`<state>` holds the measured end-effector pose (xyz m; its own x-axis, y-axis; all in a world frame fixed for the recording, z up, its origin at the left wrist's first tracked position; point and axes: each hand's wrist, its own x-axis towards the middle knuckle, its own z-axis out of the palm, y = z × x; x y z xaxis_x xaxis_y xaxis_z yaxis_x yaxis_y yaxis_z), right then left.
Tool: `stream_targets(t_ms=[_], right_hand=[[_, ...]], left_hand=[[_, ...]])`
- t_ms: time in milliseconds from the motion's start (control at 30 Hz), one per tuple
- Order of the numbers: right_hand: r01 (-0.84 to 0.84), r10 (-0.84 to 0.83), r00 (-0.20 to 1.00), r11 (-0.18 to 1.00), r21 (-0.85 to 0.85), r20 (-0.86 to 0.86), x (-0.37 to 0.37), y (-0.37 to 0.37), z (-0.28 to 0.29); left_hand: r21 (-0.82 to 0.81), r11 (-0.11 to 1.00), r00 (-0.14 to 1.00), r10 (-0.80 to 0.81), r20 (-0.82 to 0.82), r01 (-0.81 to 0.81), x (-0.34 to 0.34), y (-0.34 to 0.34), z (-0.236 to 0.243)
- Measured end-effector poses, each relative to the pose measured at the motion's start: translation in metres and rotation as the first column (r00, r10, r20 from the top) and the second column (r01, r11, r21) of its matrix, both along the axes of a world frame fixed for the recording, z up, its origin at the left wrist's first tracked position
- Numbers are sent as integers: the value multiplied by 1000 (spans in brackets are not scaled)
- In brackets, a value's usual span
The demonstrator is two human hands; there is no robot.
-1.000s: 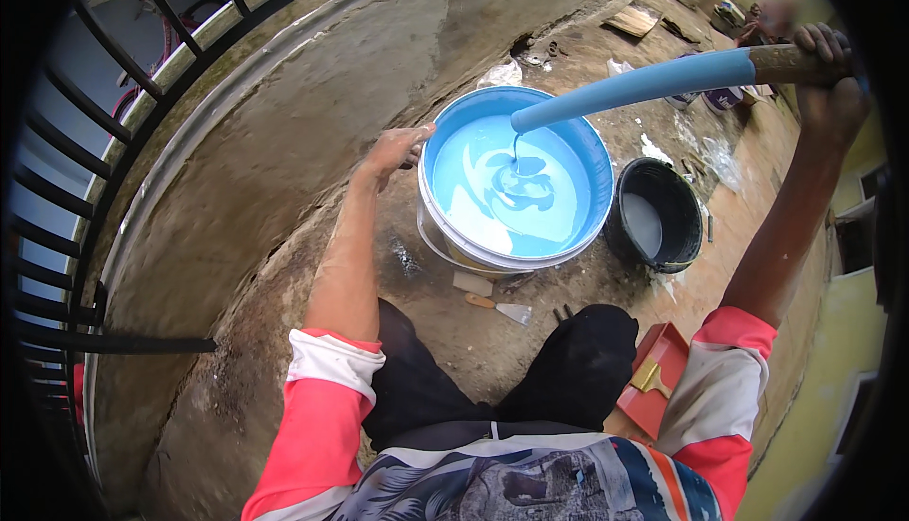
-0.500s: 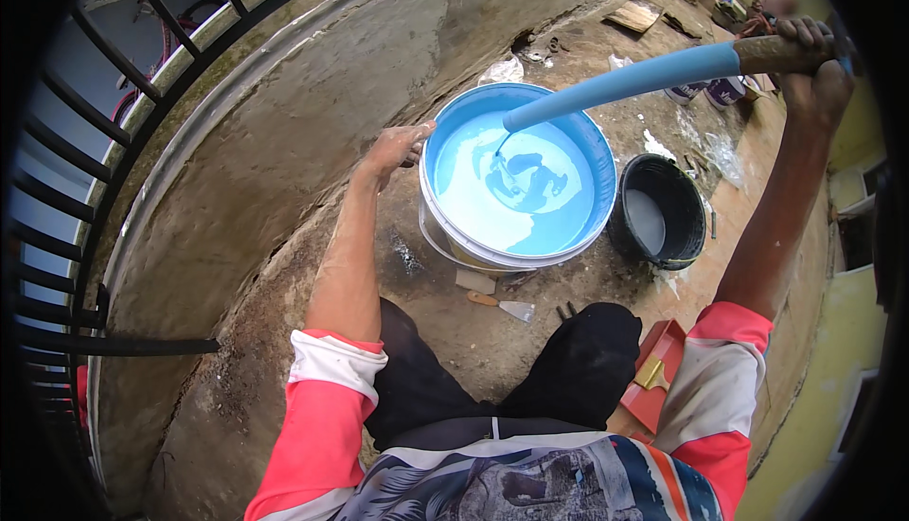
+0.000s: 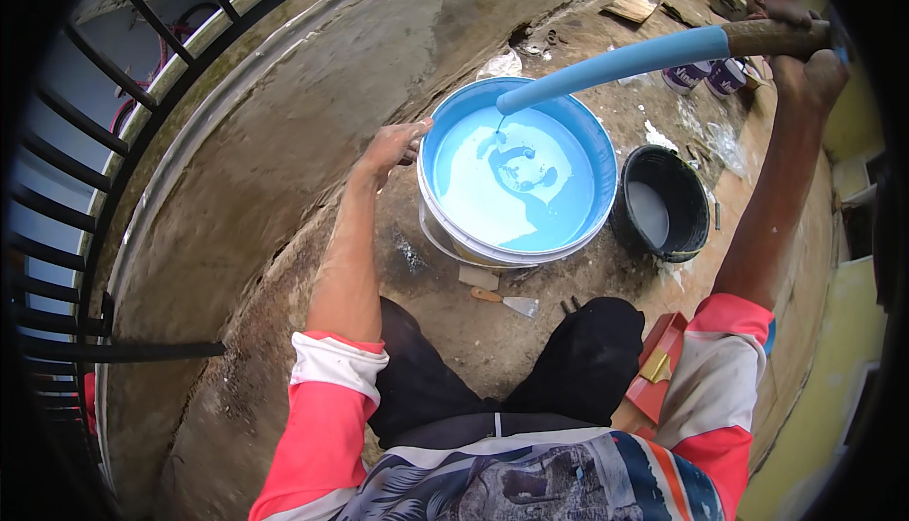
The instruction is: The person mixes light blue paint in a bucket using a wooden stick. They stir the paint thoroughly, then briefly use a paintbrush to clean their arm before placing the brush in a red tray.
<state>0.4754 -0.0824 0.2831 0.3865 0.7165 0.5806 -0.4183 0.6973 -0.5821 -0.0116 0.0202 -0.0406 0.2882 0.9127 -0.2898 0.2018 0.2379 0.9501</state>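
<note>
A large white bucket (image 3: 519,258) of light blue paint (image 3: 568,166) stands in front of me. My left hand (image 3: 398,149) grips its left rim, with the fingers partly hidden. Up at the far right, my right hand (image 3: 808,52) is wrapped round the bare wooden end of a stirring stick (image 3: 615,68). The rest of the stick is coated in blue paint. Its tip hangs over the far part of the bucket, above the paint surface, and a thin stream runs down from it.
Right of the paint stands a black bucket (image 3: 670,189) holding greyish liquid. A putty knife (image 3: 507,302) lies near my knees. A red tray (image 3: 660,355) with a brush (image 3: 655,366) is by my right knee. Purple-and-white tubs (image 3: 726,78) stand farther back; a metal railing (image 3: 71,185) curves at left.
The stick's tip has shifted slightly left and up, and the pattern on the paint has changed. My left hand keeps its place on the rim.
</note>
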Motion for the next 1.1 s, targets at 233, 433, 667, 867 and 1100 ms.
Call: stream_targets(t_ms=[233, 433, 667, 867, 1100], right_hand=[[-118, 119, 993, 991, -66, 3, 22, 9, 0], [-186, 188, 980, 982, -35, 62, 22, 24, -8], [-82, 81, 994, 997, 6, 69, 10, 30, -16], [-5, 7, 996, 1000, -28, 85, 17, 36, -16], [5, 0, 995, 999, -49, 103, 17, 41, -17]], left_hand=[[-7, 1000, 999, -16, -38, 16, 1, -1, 2], [-5, 1000, 999, -10, -39, 10, -3, 0, 1], [1, 1000, 1000, 0, 0, 0, 1, -3, 4], [-9, 1000, 1000, -21, 10, 21, -2, 2, -1], [-3, 1000, 1000, -12, -24, 11, 0, -1, 1]])
